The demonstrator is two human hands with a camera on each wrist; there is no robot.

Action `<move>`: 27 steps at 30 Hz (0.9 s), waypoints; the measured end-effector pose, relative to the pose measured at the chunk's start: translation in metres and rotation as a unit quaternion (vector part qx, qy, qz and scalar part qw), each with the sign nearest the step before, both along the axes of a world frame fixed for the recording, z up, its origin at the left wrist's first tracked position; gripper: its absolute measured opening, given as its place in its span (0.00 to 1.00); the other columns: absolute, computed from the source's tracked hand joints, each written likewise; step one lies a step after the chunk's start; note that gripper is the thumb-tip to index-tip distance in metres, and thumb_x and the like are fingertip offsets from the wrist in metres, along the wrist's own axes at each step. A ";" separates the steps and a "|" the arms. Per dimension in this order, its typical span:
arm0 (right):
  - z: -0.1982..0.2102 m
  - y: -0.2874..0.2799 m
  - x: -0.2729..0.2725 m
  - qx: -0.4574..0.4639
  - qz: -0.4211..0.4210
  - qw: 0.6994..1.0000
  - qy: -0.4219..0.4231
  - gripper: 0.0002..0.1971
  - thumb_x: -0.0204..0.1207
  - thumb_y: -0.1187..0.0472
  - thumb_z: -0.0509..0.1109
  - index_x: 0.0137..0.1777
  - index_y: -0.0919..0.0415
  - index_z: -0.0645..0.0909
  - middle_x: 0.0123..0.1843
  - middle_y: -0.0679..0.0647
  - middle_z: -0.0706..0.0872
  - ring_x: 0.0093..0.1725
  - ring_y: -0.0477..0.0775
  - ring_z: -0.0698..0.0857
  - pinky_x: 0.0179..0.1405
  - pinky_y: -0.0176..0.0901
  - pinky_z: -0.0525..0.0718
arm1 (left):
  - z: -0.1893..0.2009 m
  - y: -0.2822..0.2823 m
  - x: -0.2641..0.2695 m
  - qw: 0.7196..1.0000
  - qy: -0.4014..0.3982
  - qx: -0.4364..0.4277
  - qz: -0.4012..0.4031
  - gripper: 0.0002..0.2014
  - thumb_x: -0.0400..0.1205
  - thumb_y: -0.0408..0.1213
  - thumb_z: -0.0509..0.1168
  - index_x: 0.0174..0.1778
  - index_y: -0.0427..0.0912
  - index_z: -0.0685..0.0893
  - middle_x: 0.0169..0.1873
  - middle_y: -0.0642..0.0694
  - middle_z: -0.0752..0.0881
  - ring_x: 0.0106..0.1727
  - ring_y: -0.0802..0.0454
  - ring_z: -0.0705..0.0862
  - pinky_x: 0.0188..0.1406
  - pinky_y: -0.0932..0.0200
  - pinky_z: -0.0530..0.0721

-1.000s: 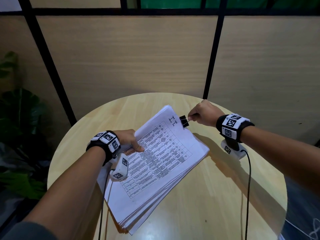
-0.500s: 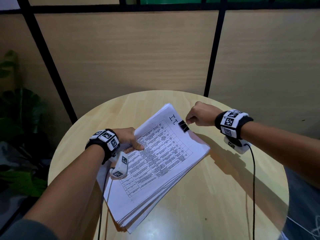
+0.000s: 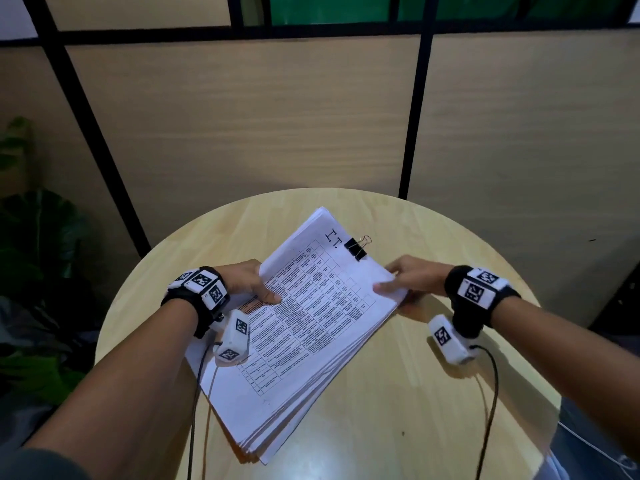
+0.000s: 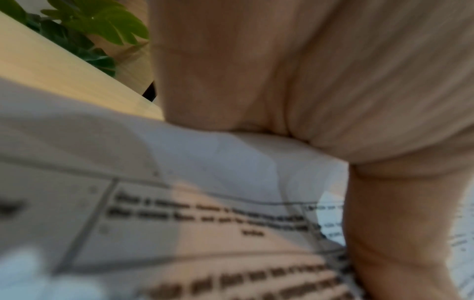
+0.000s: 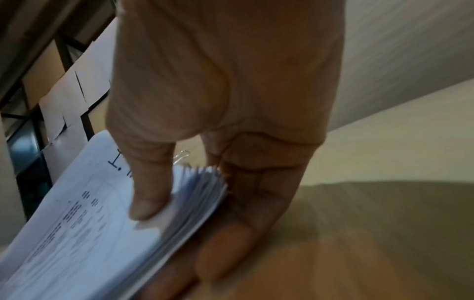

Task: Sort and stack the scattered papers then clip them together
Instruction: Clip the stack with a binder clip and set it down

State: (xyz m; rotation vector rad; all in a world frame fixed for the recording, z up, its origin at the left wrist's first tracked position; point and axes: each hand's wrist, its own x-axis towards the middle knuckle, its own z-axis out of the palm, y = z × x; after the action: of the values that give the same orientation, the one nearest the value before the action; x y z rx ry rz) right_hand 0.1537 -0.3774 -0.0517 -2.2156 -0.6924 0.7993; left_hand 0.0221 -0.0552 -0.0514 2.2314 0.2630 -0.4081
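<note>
A thick stack of printed papers (image 3: 304, 327) with a table on its top sheet lies slanted over the round wooden table (image 3: 398, 410). A black binder clip (image 3: 356, 248) with silver handles sits clamped on the stack's far right edge. My left hand (image 3: 252, 284) holds the stack's left edge, thumb on the top sheet (image 4: 179, 213). My right hand (image 3: 398, 284) pinches the stack's right corner, thumb on top and fingers underneath; in the right wrist view the thumb (image 5: 148, 194) presses the paper stack (image 5: 102, 223) with the clip's wire handle (image 5: 180, 157) showing behind it.
Cables run from both wrist cameras across the table toward me. A wood-panelled partition with black frames (image 3: 311, 116) stands right behind the table. A leafy plant (image 3: 31, 237) is at the left, beyond the table's edge.
My right hand has let go of the binder clip, which stays clamped on the stack, and has moved nearer to take the stack's right corner. The left hand has kept its hold.
</note>
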 end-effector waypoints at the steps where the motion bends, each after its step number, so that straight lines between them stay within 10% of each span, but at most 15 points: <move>1: -0.005 -0.004 -0.003 0.026 0.003 0.999 0.026 0.15 0.77 0.54 0.75 0.53 0.68 0.87 0.45 0.63 0.92 0.38 0.58 0.90 0.34 0.41 0.86 | 0.001 -0.002 -0.002 1.000 -0.001 -0.011 -0.001 0.31 0.52 0.50 0.87 0.41 0.35 0.83 0.29 0.45 0.84 0.32 0.46 0.82 0.34 0.58 0.81; 5: -0.009 -0.011 0.006 0.076 -0.074 0.991 -0.080 0.13 0.78 0.58 0.75 0.47 0.70 0.87 0.41 0.62 0.91 0.36 0.55 0.87 0.34 0.42 0.84 | 0.007 -0.013 -0.014 0.997 0.024 -0.066 -0.017 0.14 0.69 0.37 0.80 0.40 0.34 0.84 0.29 0.43 0.87 0.29 0.49 0.86 0.30 0.60 0.85; 9: -0.001 -0.016 0.020 0.196 -0.190 0.955 -0.120 0.12 0.79 0.57 0.73 0.42 0.67 0.83 0.40 0.64 0.88 0.36 0.59 0.84 0.34 0.46 0.82 | 0.001 -0.019 -0.027 0.996 0.045 -0.065 -0.035 0.16 0.71 0.39 0.80 0.48 0.34 0.87 0.45 0.33 0.91 0.48 0.39 0.90 0.53 0.43 0.88; 13: -0.007 -0.014 0.021 0.326 -0.226 0.912 0.105 0.29 0.81 0.41 0.66 0.68 0.67 0.78 0.64 0.59 0.87 0.58 0.61 0.89 0.59 0.52 0.87 | -0.002 -0.039 -0.021 0.992 -0.026 -0.118 0.033 0.10 0.78 0.31 0.75 0.49 0.27 0.87 0.41 0.33 0.90 0.43 0.43 0.89 0.46 0.51 0.87; 17: -0.035 -0.022 0.017 0.160 -0.124 0.953 0.226 0.39 0.69 0.36 0.77 0.71 0.64 0.79 0.66 0.62 0.84 0.55 0.64 0.81 0.66 0.63 0.80 | -0.010 -0.059 0.019 0.976 -0.086 -0.131 0.147 0.15 0.80 0.30 0.73 0.59 0.27 0.81 0.48 0.39 0.87 0.48 0.42 0.86 0.47 0.54 0.82; 21: -0.048 -0.026 0.012 0.157 -0.128 0.975 0.096 0.24 0.77 0.51 0.75 0.67 0.64 0.81 0.68 0.66 0.85 0.65 0.71 0.85 0.68 0.63 0.82 | -0.017 -0.086 0.054 0.946 -0.112 -0.185 0.243 0.27 0.81 0.31 0.72 0.73 0.23 0.73 0.52 0.39 0.83 0.54 0.41 0.82 0.51 0.52 0.81; 24: -0.045 -0.029 0.015 0.200 -0.181 0.963 0.004 0.12 0.83 0.62 0.67 0.61 0.66 0.84 0.56 0.63 0.91 0.51 0.63 0.90 0.53 0.53 0.86 | -0.021 -0.109 0.070 0.945 -0.085 -0.187 0.253 0.28 0.85 0.34 0.67 0.77 0.24 0.65 0.51 0.39 0.80 0.50 0.43 0.81 0.47 0.54 0.80; 27: -0.039 -0.031 0.031 0.187 -0.246 0.949 -0.064 0.10 0.83 0.60 0.66 0.49 0.66 0.85 0.42 0.62 0.89 0.39 0.61 0.86 0.42 0.48 0.81 | -0.020 -0.124 0.076 0.965 -0.038 -0.104 0.238 0.14 0.78 0.32 0.67 0.55 0.27 0.77 0.37 0.40 0.84 0.32 0.45 0.82 0.29 0.58 0.80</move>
State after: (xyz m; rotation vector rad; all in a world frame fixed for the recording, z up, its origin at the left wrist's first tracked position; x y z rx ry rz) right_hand 0.1851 -0.4081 -0.0910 -1.9710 -0.2900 0.2479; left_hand 0.0982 -0.1793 -0.0710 1.8940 0.6661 -0.0834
